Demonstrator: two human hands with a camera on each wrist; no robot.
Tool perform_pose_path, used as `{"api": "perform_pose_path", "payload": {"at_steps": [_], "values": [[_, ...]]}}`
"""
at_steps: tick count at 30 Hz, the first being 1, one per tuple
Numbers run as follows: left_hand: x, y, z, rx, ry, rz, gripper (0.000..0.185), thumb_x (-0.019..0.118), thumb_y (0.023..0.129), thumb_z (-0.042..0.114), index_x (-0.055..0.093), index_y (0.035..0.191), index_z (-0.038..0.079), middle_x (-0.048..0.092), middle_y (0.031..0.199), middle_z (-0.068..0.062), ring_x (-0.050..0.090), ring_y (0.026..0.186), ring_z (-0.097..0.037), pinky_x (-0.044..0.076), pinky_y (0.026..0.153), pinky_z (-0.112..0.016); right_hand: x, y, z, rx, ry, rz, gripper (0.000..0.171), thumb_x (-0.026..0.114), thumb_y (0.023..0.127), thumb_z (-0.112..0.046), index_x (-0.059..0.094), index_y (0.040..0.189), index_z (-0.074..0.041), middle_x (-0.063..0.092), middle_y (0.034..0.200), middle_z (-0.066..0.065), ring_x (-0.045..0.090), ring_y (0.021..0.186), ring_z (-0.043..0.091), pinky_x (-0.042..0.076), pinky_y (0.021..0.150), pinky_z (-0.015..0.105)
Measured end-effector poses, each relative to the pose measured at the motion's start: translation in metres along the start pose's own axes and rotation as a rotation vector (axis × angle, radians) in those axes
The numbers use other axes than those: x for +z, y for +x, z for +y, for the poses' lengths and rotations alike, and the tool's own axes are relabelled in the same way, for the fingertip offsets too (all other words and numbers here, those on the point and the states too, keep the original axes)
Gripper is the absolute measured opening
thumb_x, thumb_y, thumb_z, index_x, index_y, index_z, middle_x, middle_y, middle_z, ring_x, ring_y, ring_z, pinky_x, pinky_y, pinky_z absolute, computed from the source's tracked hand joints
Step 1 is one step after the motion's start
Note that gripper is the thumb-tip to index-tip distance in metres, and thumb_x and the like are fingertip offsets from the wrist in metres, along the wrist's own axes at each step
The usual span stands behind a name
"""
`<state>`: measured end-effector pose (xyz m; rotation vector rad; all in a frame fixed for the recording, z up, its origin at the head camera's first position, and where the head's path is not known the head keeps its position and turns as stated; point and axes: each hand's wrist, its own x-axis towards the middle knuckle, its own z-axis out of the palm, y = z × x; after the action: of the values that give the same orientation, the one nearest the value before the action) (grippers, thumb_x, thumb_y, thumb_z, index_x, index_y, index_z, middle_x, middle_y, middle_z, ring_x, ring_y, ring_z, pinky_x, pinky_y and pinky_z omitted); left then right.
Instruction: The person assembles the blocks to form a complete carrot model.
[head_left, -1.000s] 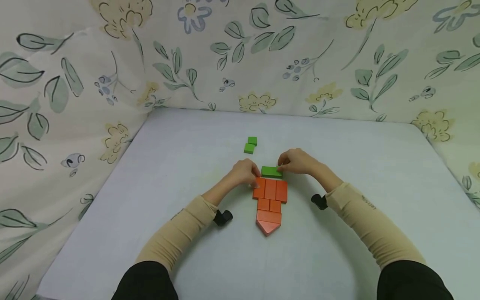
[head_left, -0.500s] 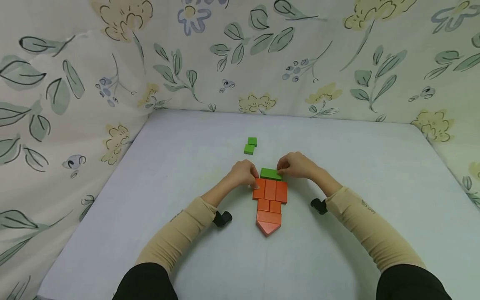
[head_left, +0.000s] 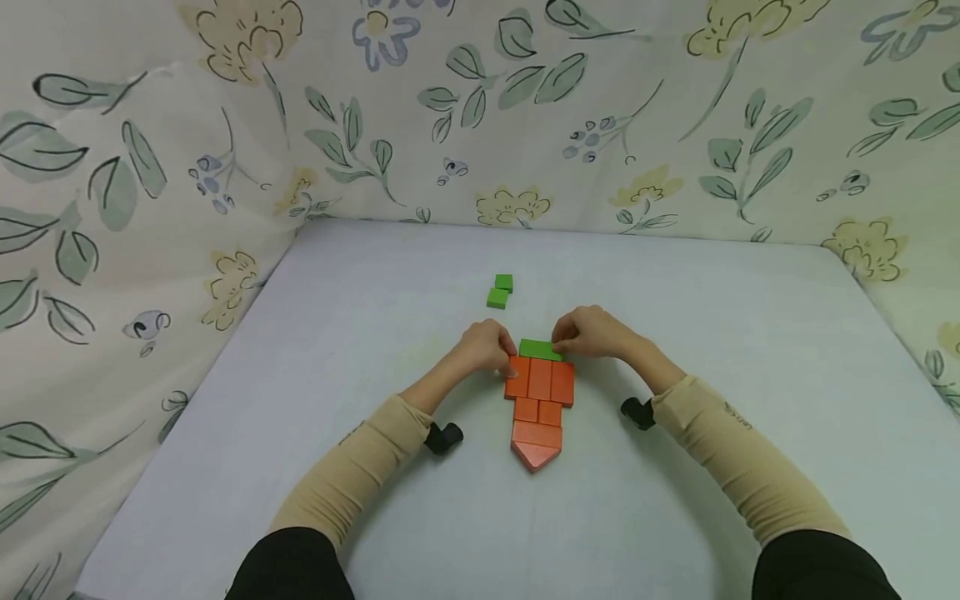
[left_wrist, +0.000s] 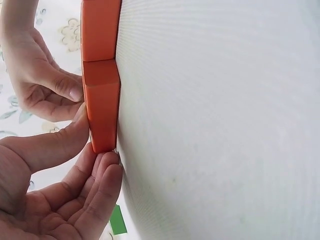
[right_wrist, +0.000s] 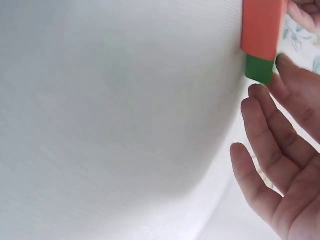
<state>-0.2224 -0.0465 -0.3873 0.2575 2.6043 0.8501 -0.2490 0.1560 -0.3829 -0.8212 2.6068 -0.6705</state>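
Orange wooden blocks (head_left: pixel 539 379) lie flat in a close-fitting shape, with a triangular orange block (head_left: pixel 536 456) at the near end. Along the far edge of this shape sits a long green block (head_left: pixel 540 349). My left hand (head_left: pixel 487 346) pinches the far left orange block (left_wrist: pixel 102 107), thumb on its top and fingers at its far end. My right hand (head_left: pixel 588 332) holds the right end of the green block (right_wrist: pixel 259 69) between thumb and index finger, its other fingers spread loosely apart. The green block now touches the orange row or nearly so.
Two small green blocks (head_left: pixel 500 292) lie touching or nearly touching, beyond the shape on the white table (head_left: pixel 375 283). Behind and to the left hangs a floral cloth (head_left: pixel 420 167). A black wrist camera (head_left: pixel 444 438) sits under the left sleeve, another black camera (head_left: pixel 637 413) under the right.
My right hand has drawn the green block slightly nearer and to the left, narrowing the gap to the orange row. My left hand has stayed on the orange block.
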Motion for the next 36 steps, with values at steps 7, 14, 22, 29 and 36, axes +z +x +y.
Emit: {"api": "perform_pose_path", "payload": {"at_steps": [7, 14, 22, 29, 36], "values": [[-0.005, 0.001, -0.001, -0.005, -0.018, -0.016, 0.023, 0.080, 0.062, 0.013, 0.067, 0.081, 0.008, 0.060, 0.075, -0.001, 0.052, 0.065, -0.016, 0.041, 0.056, -0.024, -0.017, 0.017, -0.005, -0.012, 0.012, 0.077, 0.015, 0.063, 0.081, -0.014, 0.067, 0.091, -0.004, 0.064, 0.084, 0.003, 0.055, 0.075, 0.017, 0.046, 0.067, 0.032], [-0.007, 0.003, -0.002, -0.007, -0.017, -0.024, 0.022, 0.079, 0.063, 0.013, 0.067, 0.081, 0.007, 0.060, 0.074, -0.001, 0.052, 0.066, -0.017, 0.041, 0.056, -0.024, -0.023, 0.051, -0.017, -0.033, -0.064, 0.074, 0.021, 0.061, 0.082, -0.007, 0.065, 0.102, -0.002, 0.063, 0.097, 0.009, 0.057, 0.085, 0.020, 0.046, 0.072, 0.033], [-0.003, 0.006, -0.004, 0.017, -0.006, -0.021, 0.023, 0.080, 0.061, 0.013, 0.068, 0.079, 0.008, 0.061, 0.072, 0.000, 0.054, 0.068, -0.017, 0.041, 0.058, -0.024, -0.013, 0.076, -0.035, -0.091, -0.300, -0.008, 0.048, 0.051, 0.083, 0.008, 0.049, 0.127, -0.010, 0.043, 0.132, 0.006, 0.048, 0.109, 0.026, 0.043, 0.080, 0.035], [-0.002, 0.004, -0.004, 0.002, 0.000, -0.018, 0.022, 0.081, 0.060, 0.014, 0.069, 0.078, 0.008, 0.062, 0.070, 0.001, 0.054, 0.068, -0.016, 0.042, 0.058, -0.025, -0.008, 0.087, -0.044, -0.062, -0.413, -0.082, 0.052, 0.039, 0.087, 0.008, 0.042, 0.132, -0.015, 0.035, 0.137, 0.003, 0.038, 0.119, 0.026, 0.039, 0.085, 0.036], [-0.002, 0.003, -0.002, 0.003, -0.004, -0.018, 0.022, 0.080, 0.061, 0.013, 0.068, 0.078, 0.008, 0.062, 0.072, 0.000, 0.053, 0.068, -0.016, 0.041, 0.057, -0.024, -0.005, 0.089, -0.040, -0.058, -0.407, -0.034, 0.042, 0.050, 0.082, 0.009, 0.055, 0.120, -0.008, 0.052, 0.121, 0.009, 0.046, 0.111, 0.025, 0.037, 0.089, 0.037]]}}
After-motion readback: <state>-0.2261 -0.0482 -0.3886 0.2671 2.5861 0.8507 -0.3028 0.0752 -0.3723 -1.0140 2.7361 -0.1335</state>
